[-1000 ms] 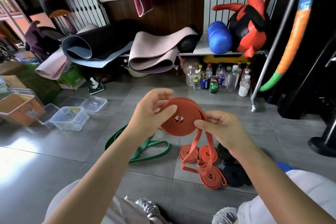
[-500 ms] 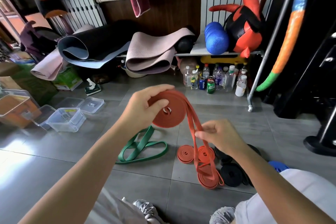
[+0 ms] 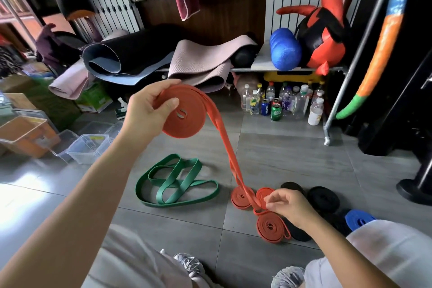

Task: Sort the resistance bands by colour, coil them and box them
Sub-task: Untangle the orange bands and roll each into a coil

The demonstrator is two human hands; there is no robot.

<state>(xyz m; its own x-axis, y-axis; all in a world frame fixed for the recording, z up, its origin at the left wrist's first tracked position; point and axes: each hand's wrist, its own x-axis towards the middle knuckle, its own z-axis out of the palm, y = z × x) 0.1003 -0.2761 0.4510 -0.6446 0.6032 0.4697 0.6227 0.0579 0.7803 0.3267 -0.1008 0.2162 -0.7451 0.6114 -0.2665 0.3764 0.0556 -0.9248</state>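
The orange band (image 3: 184,114) is mostly wound into a flat coil, held in the air above the far side of the green band (image 3: 175,182). The left hand (image 3: 149,110) grips the coil, thumb pressed on its near face and fingers curled over its top edge. The band's loose tail leaves the coil's right edge and slants down to the right of the green band. There the right hand (image 3: 288,206) pinches it between thumb and fingertips, just above the floor.

Three orange coils (image 3: 272,229) lie flat to the right of the green band, near its right-hand end but apart from it. The tail passes over two of them. Black coils (image 3: 323,199) and a blue coil (image 3: 360,218) lie further right again, crowded close together.

The green band itself sprawls uncoiled in loose loops. Bare grey floor (image 3: 292,154) opens beyond it as far as the bottles (image 3: 280,105) and the rack leg (image 3: 327,140). Clear boxes (image 3: 87,147) stand to its left, well apart.
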